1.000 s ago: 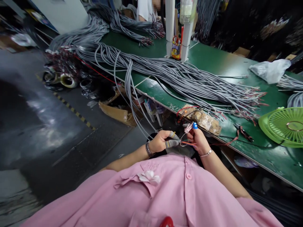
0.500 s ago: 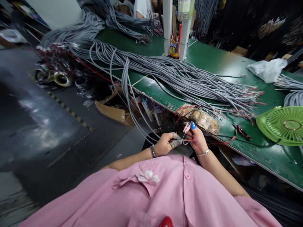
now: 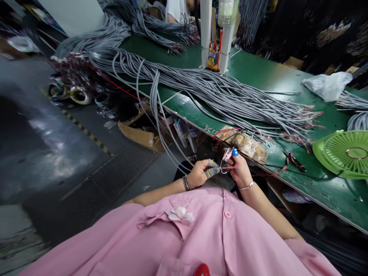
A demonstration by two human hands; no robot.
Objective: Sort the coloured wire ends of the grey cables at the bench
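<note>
With grey-tipped finger covers on, my left hand (image 3: 199,173) is closed on the end of a grey cable (image 3: 169,151), which loops down from the bundle. Thin orange, blue and white wires (image 3: 227,167) fan out of that end toward my right hand (image 3: 240,171). The right fingers are closed on the wires; a blue cap covers the thumb. A small pale pink clip-like piece (image 3: 227,154) shows beside that thumb, its kind unclear. Just beyond my right hand, a taped cardboard block (image 3: 244,144) sits at the table edge with red and black wires.
A long bundle of grey cables (image 3: 201,88) lies across the green table (image 3: 267,76). On the right are a green fan (image 3: 342,153), pliers (image 3: 296,161) and a plastic bag (image 3: 327,85). A torn cardboard box (image 3: 140,135) is below the edge. A person (image 3: 174,11) is at the back.
The view has shifted slightly, so the table and cables appear a little further right. Both hands keep their grip on the cable and wires, with only slight finger movement.
</note>
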